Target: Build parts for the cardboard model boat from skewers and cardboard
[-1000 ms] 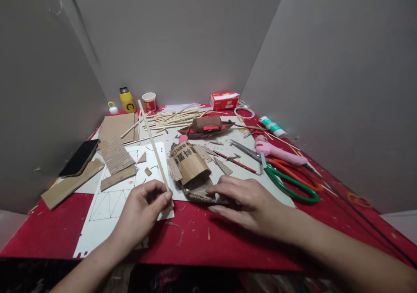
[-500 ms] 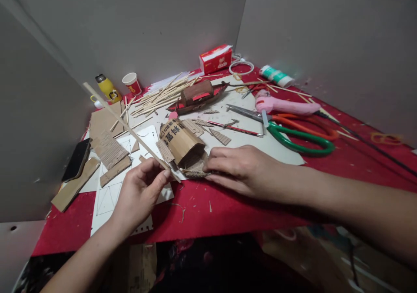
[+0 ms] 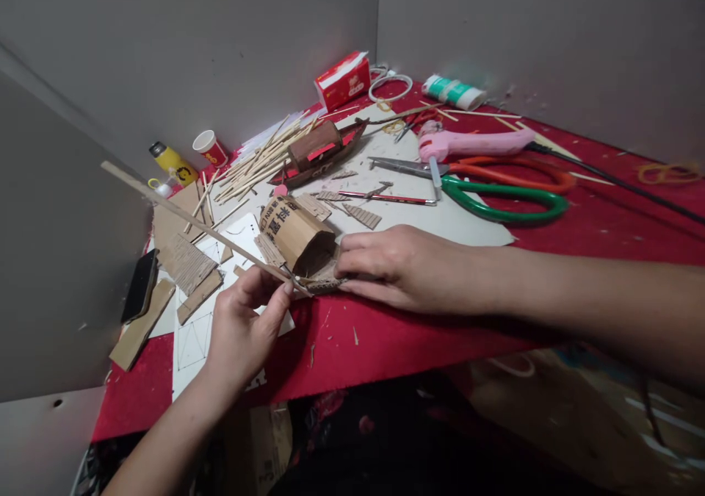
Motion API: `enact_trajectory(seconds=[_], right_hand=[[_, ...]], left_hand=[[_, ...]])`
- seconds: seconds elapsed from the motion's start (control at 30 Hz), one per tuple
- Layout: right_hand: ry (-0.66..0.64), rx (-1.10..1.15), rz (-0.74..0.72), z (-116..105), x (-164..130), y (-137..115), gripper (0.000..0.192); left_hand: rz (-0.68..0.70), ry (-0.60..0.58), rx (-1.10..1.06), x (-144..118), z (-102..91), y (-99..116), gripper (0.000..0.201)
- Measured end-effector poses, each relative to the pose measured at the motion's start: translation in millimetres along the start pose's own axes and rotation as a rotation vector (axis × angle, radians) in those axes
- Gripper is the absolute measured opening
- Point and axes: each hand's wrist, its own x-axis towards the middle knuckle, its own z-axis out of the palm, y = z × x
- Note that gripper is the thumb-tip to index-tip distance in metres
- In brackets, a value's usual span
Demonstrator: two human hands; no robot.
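My left hand point(image 3: 245, 331) pinches the near end of a long thin wooden stick point(image 3: 187, 220), which slants up and away to the left. The stick's near tip meets the front of a small cardboard boat model point(image 3: 297, 240) with a curved cardboard roof printed with characters. My right hand point(image 3: 405, 268) lies flat on the table, fingers pressed against the right front edge of that cardboard boat. Both hands work near the front of the red table point(image 3: 396, 334).
Behind lie a finished brown boat model point(image 3: 319, 151), a pile of sticks point(image 3: 264, 162), green-and-orange scissors point(image 3: 496, 191), a pink glue gun point(image 3: 468, 143), a tissue box point(image 3: 341, 81) and a glue tube point(image 3: 454, 92). A phone point(image 3: 140, 286), cardboard pieces point(image 3: 187, 264), a yellow bottle point(image 3: 168, 159) and a cup point(image 3: 209, 147) sit left.
The camera view swung and tilted, shifting the table up and left. The stick has tipped from nearly upright to a low slant leftward. My right hand stays on the cardboard boat.
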Motion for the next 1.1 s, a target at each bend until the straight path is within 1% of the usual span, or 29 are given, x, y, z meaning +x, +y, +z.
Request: enact_trajectory(seconds=[0.13,0.33,0.43,0.57,0.73,0.87,0.93,1.0,1.1], right_hand=[[0.006,-0.025,0.005,-0.9,0.5,-0.8,0.016],[0.034,-0.023,-0.01,0.7,0.2,0.4,0.015],[0.049,-0.025,-0.011,1.8,0.2,0.8,0.014],[0.035,-0.027,-0.012,1.1,0.7,-0.1,0.014],[0.036,-0.037,-0.014,-0.2,1.2,-0.5,0.014],[0.053,-0.049,-0.025,0.8,1.0,0.7,0.013],[0.058,-0.052,-0.026,1.6,0.9,1.5,0.013],[0.071,-0.053,-0.031,2.4,0.8,2.2,0.013],[0.082,-0.058,-0.035,3.1,0.9,2.7,0.013]], left_hand=[[0.0,-0.003,-0.018,0.6,3.3,-1.1,0.015],[0.021,0.065,0.058,0.2,6.8,-4.6,0.014],[0.028,0.043,0.078,-0.2,8.0,-3.7,0.014],[0.039,0.007,0.078,0.1,8.0,2.2,0.012],[0.043,0.006,0.25,-2.5,1.3,10.2,0.016],[0.04,-0.017,0.31,-6.2,-2.2,9.9,0.018],[0.026,-0.021,0.304,-7.7,-0.6,8.0,0.017],[0.009,-0.012,0.255,-9.1,2.4,6.1,0.017],[0.016,-0.002,0.169,-10.9,6.9,4.3,0.024]])
